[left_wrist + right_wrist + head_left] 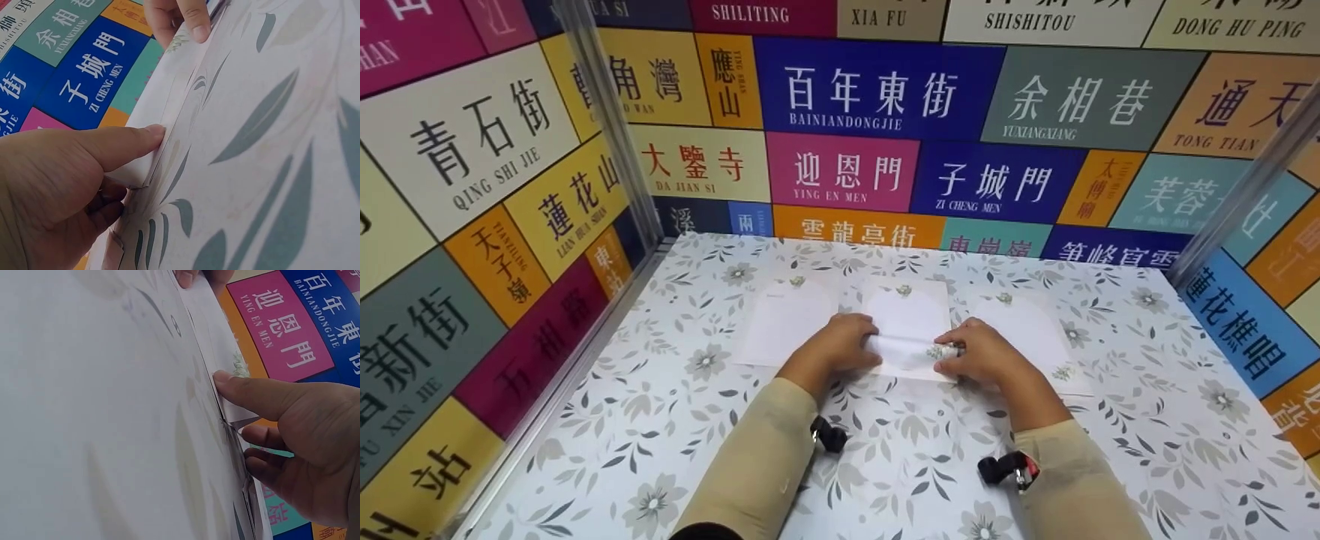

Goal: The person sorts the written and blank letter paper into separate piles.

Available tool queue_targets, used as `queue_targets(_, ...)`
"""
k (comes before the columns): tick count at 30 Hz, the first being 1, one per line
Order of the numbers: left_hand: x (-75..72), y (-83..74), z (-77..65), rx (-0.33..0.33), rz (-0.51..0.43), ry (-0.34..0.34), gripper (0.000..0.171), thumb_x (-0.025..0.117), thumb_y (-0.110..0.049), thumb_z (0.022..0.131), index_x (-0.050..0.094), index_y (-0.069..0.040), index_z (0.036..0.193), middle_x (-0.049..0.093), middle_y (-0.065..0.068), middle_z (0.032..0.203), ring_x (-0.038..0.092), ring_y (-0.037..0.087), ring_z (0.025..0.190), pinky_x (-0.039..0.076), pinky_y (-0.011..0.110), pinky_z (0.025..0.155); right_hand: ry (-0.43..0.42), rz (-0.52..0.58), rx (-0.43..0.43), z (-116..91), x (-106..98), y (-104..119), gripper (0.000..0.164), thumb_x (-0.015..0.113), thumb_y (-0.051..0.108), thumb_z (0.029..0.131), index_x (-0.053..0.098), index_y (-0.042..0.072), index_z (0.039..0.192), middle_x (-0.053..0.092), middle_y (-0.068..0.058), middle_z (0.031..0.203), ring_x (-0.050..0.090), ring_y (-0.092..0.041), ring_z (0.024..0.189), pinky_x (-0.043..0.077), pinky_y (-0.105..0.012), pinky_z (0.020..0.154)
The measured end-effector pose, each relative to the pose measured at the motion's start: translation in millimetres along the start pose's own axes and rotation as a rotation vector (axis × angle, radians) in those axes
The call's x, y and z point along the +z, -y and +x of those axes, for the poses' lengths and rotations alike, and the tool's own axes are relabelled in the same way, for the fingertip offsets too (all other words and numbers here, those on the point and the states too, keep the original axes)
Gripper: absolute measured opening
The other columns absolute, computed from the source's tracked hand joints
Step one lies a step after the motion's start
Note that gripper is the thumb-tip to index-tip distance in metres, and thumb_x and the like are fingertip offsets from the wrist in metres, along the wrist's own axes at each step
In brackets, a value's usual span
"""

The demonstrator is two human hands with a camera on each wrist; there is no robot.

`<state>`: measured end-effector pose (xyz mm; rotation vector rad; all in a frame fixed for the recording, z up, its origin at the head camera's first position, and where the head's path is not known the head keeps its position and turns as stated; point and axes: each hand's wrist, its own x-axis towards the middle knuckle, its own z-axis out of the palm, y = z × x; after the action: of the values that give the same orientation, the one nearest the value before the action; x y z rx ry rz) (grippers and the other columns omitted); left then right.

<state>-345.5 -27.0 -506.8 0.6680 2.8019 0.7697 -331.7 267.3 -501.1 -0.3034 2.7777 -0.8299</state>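
A white sheet of letter paper [910,309] with a small flower print at its top lies in the middle of the table. Its near part is turned up into a folded flap [901,352], with a printed sprig showing at the flap's right end. My left hand [844,343] pinches the flap at its left end, the thumb on the near face in the left wrist view. At the right end, my right hand [982,351] holds the flap between thumb and curled fingers. Parts of both hands' fingers are hidden behind the paper.
Similar flat sheets lie on either side, a left sheet [784,322] and a right sheet [1020,334]. A cloth [915,465] with a grey leaf pattern covers the table. Behind stand walls [877,90] of coloured street-name panels, with clear corner strips [619,127].
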Motion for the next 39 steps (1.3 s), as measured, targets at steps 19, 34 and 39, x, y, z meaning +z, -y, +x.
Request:
queue_targets(19,2.0,-6.0,4.4,-0.271,-0.364,-0.08,0.058,0.081,-0.027,0.094,0.065,-0.014,0.147,0.068,0.01,0.147,0.062,0.028,0.14,0.046,0.044,0.124,-0.054,0.076,0.146,-1.7,-6.4,11.2,0.074,0.076,0.049,0.096,0.058,0.004,0.152,0.065,-0.025,0.142,0.063,-0.04,0.128,0.052,-0.056,0.112)
queue_targets(34,4.8,-6.0,8.9,-0.396,-0.568,-0.263,0.053,0.066,0.002,0.089,0.069,-0.01,0.141,0.07,0.01,0.144,0.061,0.029,0.142,0.044,0.042,0.126,-0.125,0.401,0.325,2.3,0.4,15.0,0.051,0.065,0.013,0.102,0.058,0.002,0.151,0.064,-0.021,0.143,0.066,-0.028,0.117,0.053,-0.036,0.104)
queue_targets(39,4.6,-7.7,9.5,-0.424,-0.605,-0.278,0.053,0.066,0.003,0.089,0.069,-0.011,0.14,0.071,0.009,0.142,0.063,0.028,0.14,0.047,0.041,0.124,-0.128,0.439,0.337,4.6,1.4,13.9,0.052,0.068,0.012,0.1,0.058,0.001,0.151,0.065,-0.02,0.14,0.067,-0.024,0.111,0.055,-0.03,0.095)
